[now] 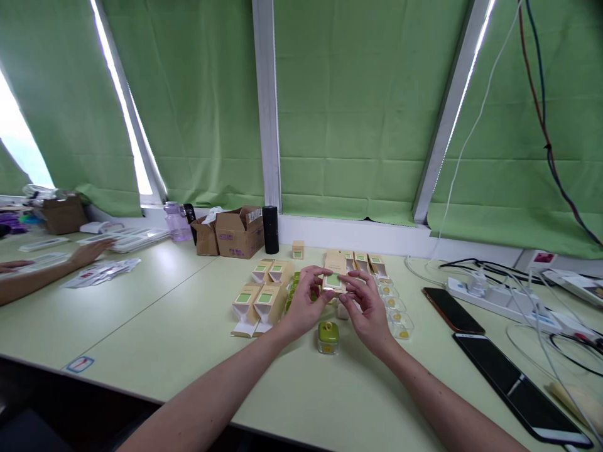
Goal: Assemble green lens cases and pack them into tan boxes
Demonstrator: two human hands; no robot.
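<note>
Both my hands meet over the middle of the pale green table (188, 326) on one small tan carton with a green label (335, 271). My left hand (305, 302) pinches its left end with thumb and fingers. My right hand (366, 309) pinches its lower right edge. Just below the hands a small clear case with a green piece inside (328, 336) rests on the table. To the left stand several open tan cartons (260, 301). To the right runs a row of clear cases with yellow parts (396, 311), and more cartons (367, 260) stand behind.
Two phones (452, 309) (521, 386) lie at right, near a power strip (499, 300) with tangled cables. Brown cardboard boxes (239, 231), a black cylinder (270, 230) and a purple bottle (178, 221) stand at the back. Another person's hand (92, 252) rests on packets at far left.
</note>
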